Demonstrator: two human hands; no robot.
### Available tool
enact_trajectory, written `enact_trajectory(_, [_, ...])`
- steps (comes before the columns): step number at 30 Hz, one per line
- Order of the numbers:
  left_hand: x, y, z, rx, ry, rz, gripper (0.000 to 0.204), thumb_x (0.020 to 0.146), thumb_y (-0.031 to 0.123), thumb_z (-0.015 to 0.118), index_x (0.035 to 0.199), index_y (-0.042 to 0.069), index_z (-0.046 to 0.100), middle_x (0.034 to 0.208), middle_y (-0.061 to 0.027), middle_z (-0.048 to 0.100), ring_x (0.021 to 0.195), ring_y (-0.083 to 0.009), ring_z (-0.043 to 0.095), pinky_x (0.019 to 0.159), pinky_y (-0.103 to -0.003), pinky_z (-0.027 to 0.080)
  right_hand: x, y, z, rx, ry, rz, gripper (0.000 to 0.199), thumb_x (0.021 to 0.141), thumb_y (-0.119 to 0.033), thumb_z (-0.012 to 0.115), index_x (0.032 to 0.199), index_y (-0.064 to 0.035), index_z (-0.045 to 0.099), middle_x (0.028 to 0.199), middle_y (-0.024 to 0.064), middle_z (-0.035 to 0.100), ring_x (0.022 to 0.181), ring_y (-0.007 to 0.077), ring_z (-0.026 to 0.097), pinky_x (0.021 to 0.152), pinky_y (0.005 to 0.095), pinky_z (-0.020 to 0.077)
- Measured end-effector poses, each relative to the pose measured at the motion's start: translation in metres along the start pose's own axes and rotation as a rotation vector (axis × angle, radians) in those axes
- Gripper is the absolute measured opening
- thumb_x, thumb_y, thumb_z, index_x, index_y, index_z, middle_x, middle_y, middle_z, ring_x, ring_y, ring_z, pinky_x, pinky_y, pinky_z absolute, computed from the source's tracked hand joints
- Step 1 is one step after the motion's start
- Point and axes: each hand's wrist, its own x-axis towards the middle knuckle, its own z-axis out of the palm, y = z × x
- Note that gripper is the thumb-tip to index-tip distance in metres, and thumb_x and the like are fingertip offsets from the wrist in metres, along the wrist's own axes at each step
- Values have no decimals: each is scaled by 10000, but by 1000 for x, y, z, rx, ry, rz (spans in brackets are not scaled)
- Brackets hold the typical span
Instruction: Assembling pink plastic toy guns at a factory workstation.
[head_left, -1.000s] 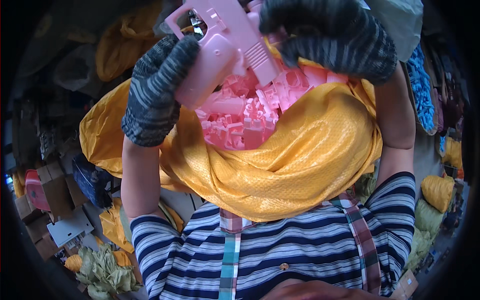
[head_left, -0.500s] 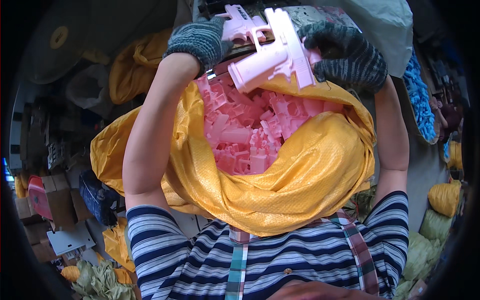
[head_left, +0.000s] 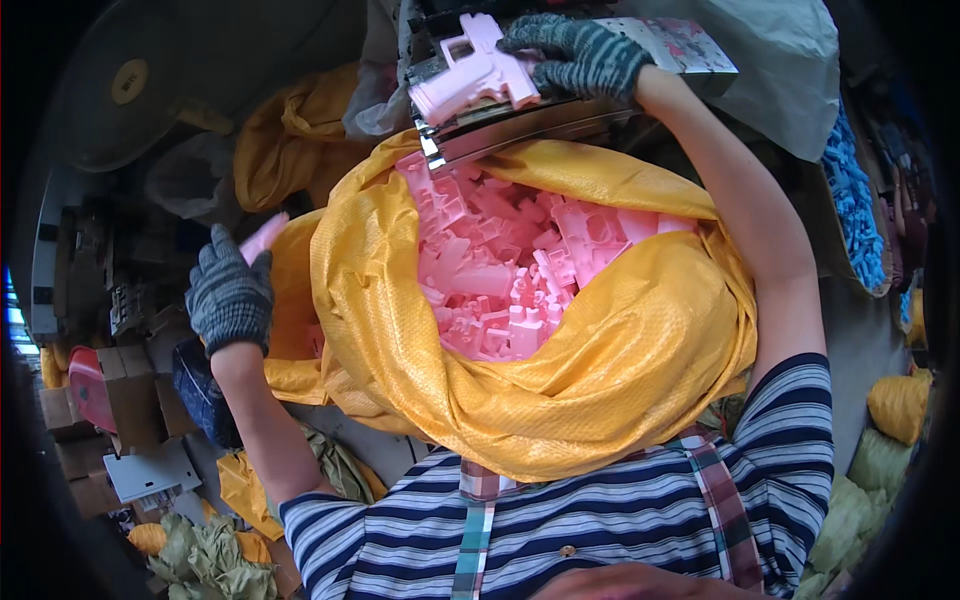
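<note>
My left hand (head_left: 232, 295), in a grey-green knitted glove, is out at the left beside the opening of a second yellow sack. A pink toy pistol (head_left: 264, 238) shows between its thumb and fingers, mostly hidden by the glove. At the top middle my right hand (head_left: 588, 58), gloved alike, grips another pink toy pistol (head_left: 482, 75) by its barrel end, the handle pointing left. That pistol is over a dark metal-edged surface (head_left: 520, 132). Below it, a large yellow woven sack (head_left: 620, 330) lies rolled open in front of me, filled with pink toy pistol parts (head_left: 490, 270).
A printed box (head_left: 680, 45) and a white plastic bag (head_left: 785, 80) are at the top right. Blue pieces (head_left: 848, 200) fill a container at the right. Cardboard boxes (head_left: 135, 400) stand at the left, near yellow and green sacks (head_left: 205, 560). Another yellow sack (head_left: 285, 130) lies upper left.
My left hand has swung from the top middle down to the far left with a pink toy pistol. My right hand has moved left and up, carrying its toy pistol over the metal-edged surface.
</note>
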Motion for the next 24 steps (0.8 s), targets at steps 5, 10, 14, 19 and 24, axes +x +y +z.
enact_trajectory(5, [-9,22,9,-285,185,357,554,823,269,609,1284,29,415,1218,-195,502,1120,-331,489,943,-386,397,-9,-66,-45,13,18,1,304,739,-60,607,1038,-15,577,890,137,597,867,319,580,825,374,469])
enact_trajectory(10, [-54,84,1,-990,-4,1095,464,793,253,649,1183,34,527,1054,-164,592,1037,-308,536,922,-371,406,-31,-110,19,57,-877,-22,457,706,-73,661,1153,-105,570,1122,88,594,1011,262,567,888,359,439])
enact_trajectory(14, [-88,107,18,-1100,-399,1649,377,850,234,568,1174,43,541,1048,-129,604,977,-277,574,875,-377,445,-48,-126,52,-449,-1293,-113,511,722,-118,649,1218,-136,528,1143,82,585,1068,290,529,932,374,392])
enact_trajectory(19, [-98,94,7,-1111,-370,1532,356,840,178,579,1170,45,550,1069,-124,605,941,-259,593,830,-357,472,-61,-119,56,-416,-1161,-70,463,712,-123,652,1165,-117,555,1035,103,616,1002,295,553,891,388,409])
enact_trajectory(24, [-66,69,13,-1428,-217,1081,574,783,134,663,1290,21,419,1277,-135,494,1152,-259,494,984,-399,374,-40,-101,4,172,-490,-228,353,689,-63,680,1028,-44,581,916,134,612,859,280,589,782,360,477])
